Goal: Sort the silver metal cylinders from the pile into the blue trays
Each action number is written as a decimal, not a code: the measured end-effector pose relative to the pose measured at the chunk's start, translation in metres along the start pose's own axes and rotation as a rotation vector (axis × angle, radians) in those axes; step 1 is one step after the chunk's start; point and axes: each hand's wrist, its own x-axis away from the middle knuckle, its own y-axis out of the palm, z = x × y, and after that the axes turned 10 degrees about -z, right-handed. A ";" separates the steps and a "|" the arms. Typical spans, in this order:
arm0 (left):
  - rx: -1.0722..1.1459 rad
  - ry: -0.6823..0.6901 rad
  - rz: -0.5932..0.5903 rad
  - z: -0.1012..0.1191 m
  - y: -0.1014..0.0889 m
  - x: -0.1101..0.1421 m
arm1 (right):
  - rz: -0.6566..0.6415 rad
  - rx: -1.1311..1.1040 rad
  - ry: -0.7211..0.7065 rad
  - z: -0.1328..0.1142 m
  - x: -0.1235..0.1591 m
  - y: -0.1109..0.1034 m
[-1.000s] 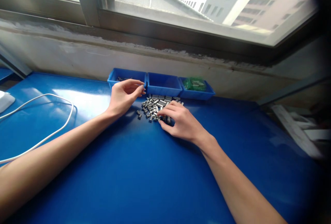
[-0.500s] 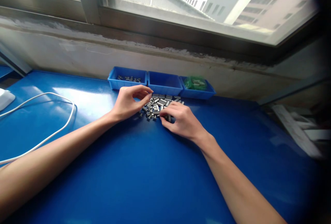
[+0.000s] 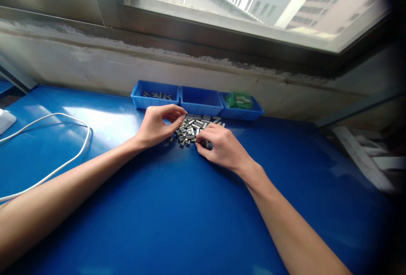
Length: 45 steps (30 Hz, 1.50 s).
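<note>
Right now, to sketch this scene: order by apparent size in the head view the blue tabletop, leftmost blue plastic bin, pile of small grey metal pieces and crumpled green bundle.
1. Blue tabletop
2. Leftmost bin and pile: too alike to rank; the pile is partly hidden
3. Green bundle

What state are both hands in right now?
Left hand: curled at the small pieces; whether it holds any cannot be told.
Right hand: curled among them; likewise cannot be told.
</note>
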 end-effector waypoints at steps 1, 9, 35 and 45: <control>-0.006 0.004 -0.001 0.000 0.000 0.000 | 0.002 -0.006 -0.001 0.000 0.000 0.000; -0.051 0.005 -0.013 0.001 -0.001 0.000 | 0.039 -0.015 -0.095 -0.003 -0.002 0.000; -0.042 0.012 -0.109 -0.002 0.000 0.003 | 0.502 -1.125 0.369 -0.007 -0.014 0.007; 0.025 0.090 -0.257 0.011 0.001 0.004 | 0.518 -1.260 0.400 -0.008 -0.016 0.012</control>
